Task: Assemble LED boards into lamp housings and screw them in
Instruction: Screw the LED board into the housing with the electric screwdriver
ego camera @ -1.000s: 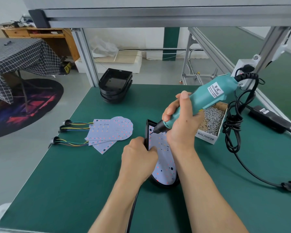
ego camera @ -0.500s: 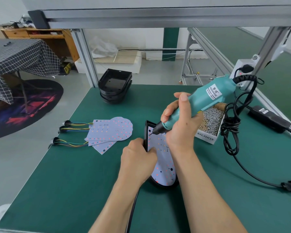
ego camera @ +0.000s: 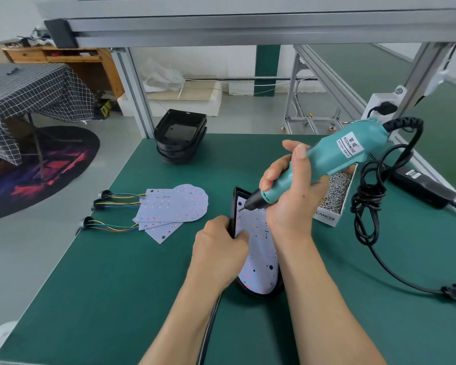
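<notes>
A black lamp housing [ego camera: 233, 204] lies on the green table with a white LED board [ego camera: 258, 262] seated inside it. My left hand [ego camera: 221, 248] grips the housing's left edge, fingers curled over the rim onto the board. My right hand [ego camera: 292, 196] holds a teal electric screwdriver [ego camera: 327, 159] tilted down to the left. Its bit tip touches the board's far left corner. My right forearm hides the housing's right side.
Several loose LED boards [ego camera: 177, 206] with coloured wires lie to the left. A stack of black housings [ego camera: 181, 137] stands at the table's far edge. A box of screws [ego camera: 336, 191] sits right of my hand. The screwdriver's black cable [ego camera: 366, 204] and power adapter [ego camera: 421, 185] lie at right.
The screwdriver tip has moved left and down, from over the board's far end to its far left corner. My left hand keeps its grip on the housing.
</notes>
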